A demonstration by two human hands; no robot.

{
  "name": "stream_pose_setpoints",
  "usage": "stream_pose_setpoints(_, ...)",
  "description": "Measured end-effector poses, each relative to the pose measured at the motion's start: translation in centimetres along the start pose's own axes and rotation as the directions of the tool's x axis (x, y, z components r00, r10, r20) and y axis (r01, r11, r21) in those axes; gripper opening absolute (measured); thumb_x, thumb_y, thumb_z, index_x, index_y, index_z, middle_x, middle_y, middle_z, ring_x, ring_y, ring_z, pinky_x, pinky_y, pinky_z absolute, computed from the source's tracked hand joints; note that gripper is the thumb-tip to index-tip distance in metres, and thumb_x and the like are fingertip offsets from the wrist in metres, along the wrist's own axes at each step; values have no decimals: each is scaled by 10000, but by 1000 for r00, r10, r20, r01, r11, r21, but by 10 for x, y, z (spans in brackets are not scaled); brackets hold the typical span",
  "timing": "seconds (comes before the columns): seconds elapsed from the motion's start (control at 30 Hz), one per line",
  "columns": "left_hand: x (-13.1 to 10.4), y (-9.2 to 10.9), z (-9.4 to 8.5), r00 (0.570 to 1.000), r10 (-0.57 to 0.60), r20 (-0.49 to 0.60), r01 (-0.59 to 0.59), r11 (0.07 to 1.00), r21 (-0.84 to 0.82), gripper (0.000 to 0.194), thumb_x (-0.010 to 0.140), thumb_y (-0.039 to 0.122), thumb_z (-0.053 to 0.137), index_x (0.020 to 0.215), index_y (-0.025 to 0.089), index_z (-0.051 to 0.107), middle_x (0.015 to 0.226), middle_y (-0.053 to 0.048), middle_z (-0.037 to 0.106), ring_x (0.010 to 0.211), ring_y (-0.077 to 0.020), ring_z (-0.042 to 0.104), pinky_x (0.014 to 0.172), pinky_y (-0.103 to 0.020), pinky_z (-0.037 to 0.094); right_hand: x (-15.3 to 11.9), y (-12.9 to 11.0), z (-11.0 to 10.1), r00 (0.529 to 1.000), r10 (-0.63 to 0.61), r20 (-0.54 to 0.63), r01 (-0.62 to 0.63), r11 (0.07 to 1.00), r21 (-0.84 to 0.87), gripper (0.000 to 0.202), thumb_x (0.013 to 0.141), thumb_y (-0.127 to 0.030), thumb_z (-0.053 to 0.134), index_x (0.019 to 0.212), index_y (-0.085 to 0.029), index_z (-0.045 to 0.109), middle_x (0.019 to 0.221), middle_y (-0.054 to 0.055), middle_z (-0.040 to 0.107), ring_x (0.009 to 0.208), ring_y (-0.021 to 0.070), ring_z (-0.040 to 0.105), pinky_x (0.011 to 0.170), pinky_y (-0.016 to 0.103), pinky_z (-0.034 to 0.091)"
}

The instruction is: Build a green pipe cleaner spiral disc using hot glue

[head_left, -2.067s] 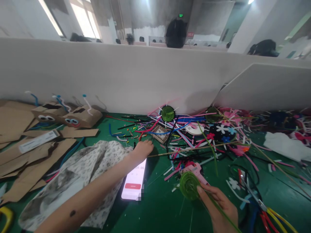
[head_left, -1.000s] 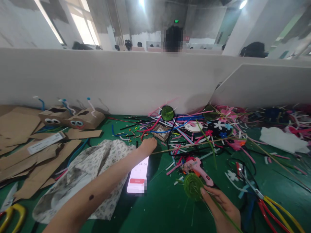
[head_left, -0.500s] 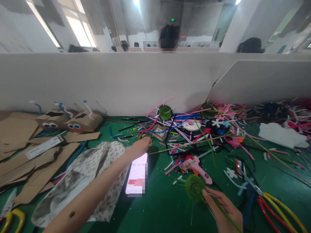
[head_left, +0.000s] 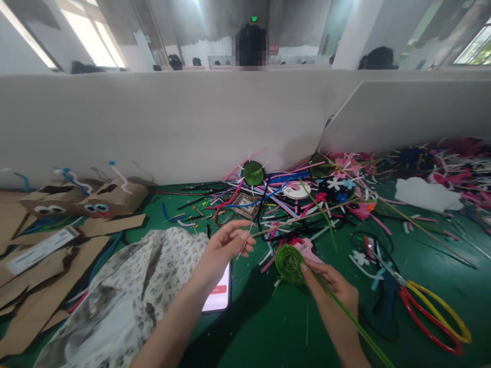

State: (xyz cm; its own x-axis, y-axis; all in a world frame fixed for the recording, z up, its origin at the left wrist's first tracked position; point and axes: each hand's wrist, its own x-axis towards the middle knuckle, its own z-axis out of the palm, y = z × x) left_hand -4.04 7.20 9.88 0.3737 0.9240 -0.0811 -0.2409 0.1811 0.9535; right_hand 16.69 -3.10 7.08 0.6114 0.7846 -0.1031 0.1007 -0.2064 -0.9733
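One patterned cloth (head_left: 149, 286) lies at the near left. The left hand (head_left: 230, 243), above one lit phone (head_left: 218, 302) that the wrist partly covers, brings thumb and fingertips together on one thin pale strand (head_left: 242, 246). The right hand (head_left: 332, 286) grips one green coil (head_left: 289, 263) at its edge, between thumb and fingers, holding it in front of the body, to the right of the phone. One green strip (head_left: 360, 329) runs from under that hand toward the near right. One pair of scissors (head_left: 433, 312), with one red and one yellow handle, lies on the green table (head_left: 264, 332) farther right; one white flower (head_left: 361, 257) is near its blades.

Just behind the coil, one pink glue gun (head_left: 307, 249) is partly hidden. Past it spread coloured strips (head_left: 286, 191), too tangled to count, among them one ornate square piece (head_left: 245, 205), one white ring-like roll (head_left: 296, 190) and one black piece (head_left: 326, 196) bearing four flowers. One white tissue (head_left: 427, 194) lies to the right. Two cardboard figures (head_left: 115, 198) with two eyes each stand at left. Two green discs (head_left: 253, 174) sit close to the pale partition (head_left: 184, 122).
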Motion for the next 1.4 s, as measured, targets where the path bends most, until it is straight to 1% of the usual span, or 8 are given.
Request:
stream_pose_setpoints(0.27, 2, -6, -5, 991, -132, 14, 133, 982, -133, 414, 701, 271, 820, 1054, 172, 628, 711, 20, 628, 613, -81, 586, 508, -149, 451, -10, 4, 20, 993, -116, -18, 116, 993, 1, 302, 700, -439, 714, 855, -184, 760, 1000, 100, 739, 890, 253, 709, 678, 249, 594)
stream_pose_setpoints(0.4, -4, -2, -6, 998, -44, 39, 46, 998, -45, 330, 750, 250, 781, 1060, 215, 672, 719, 30, 625, 627, -70, 584, 519, -134, 465, -14, 2, 25, 991, -131, -16, 131, 991, -36, 290, 693, -432, 726, 830, -179, 759, 913, 93, 751, 809, 237, 718, 618, 229, 582)
stream_pose_setpoints(0.5, -13, 5, -2, 990, 130, 53, -136, 980, 148, 139, 784, 198, 743, 918, 231, 735, 750, 20, 663, 682, -73, 612, 584, -136, 493, -21, -4, 26, 994, -110, -7, 109, 990, -84, 296, 706, -450, 721, 841, -190, 760, 861, 71, 755, 764, 219, 720, 626, 215, 577)
stream_pose_setpoints(0.57, -21, 9, 1, 947, 300, 117, -322, 891, 320, 78, 773, 147, 745, 806, 218, 749, 769, 9, 706, 728, -88, 647, 639, -147, 511, -28, -9, 26, 994, -112, -4, 111, 987, -113, 278, 714, -452, 719, 831, -203, 761, 812, 52, 754, 735, 208, 722, 643, 205, 577)
stream_pose_setpoints(0.7, -36, 17, 4, 780, 543, 310, -623, 627, 468, 131, 783, 68, 721, 841, 185, 737, 806, -4, 761, 775, -108, 707, 753, -170, 545, -40, -17, 23, 977, -211, -13, 206, 964, -171, 212, 719, -410, 722, 810, -222, 761, 764, 25, 748, 704, 192, 720, 659, 191, 578)
stream_pose_setpoints(0.93, -44, 18, 1, 582, 653, 485, -767, 243, 593, 187, 817, 27, 650, 935, 159, 709, 897, -24, 768, 867, -138, 721, 787, -221, 572, -42, -21, 19, 949, -316, 11, 309, 921, -238, 171, 749, -375, 702, 815, -228, 757, 766, 20, 749, 687, 180, 720, 671, 188, 580)
stream_pose_setpoints(1.1, -39, 14, 3, 537, 691, 483, -750, 130, 649, 104, 795, 79, 708, 859, 162, 705, 843, -23, 769, 794, -151, 731, 719, -241, 587, -41, -20, 20, 944, -330, 26, 326, 915, -237, 165, 757, -367, 698, 819, -225, 754, 763, 16, 747, 687, 178, 721, 664, 182, 580)
stream_pose_setpoints(1.4, -37, 10, 6, 536, 678, 503, -779, 168, 604, 95, 812, 52, 680, 863, 132, 683, 841, -40, 758, 793, -140, 718, 724, -239, 582, -41, -19, 19, 955, -296, 14, 291, 929, -227, 178, 754, -372, 693, 820, -221, 760, 786, 23, 749, 713, 186, 724, 680, 192, 586)
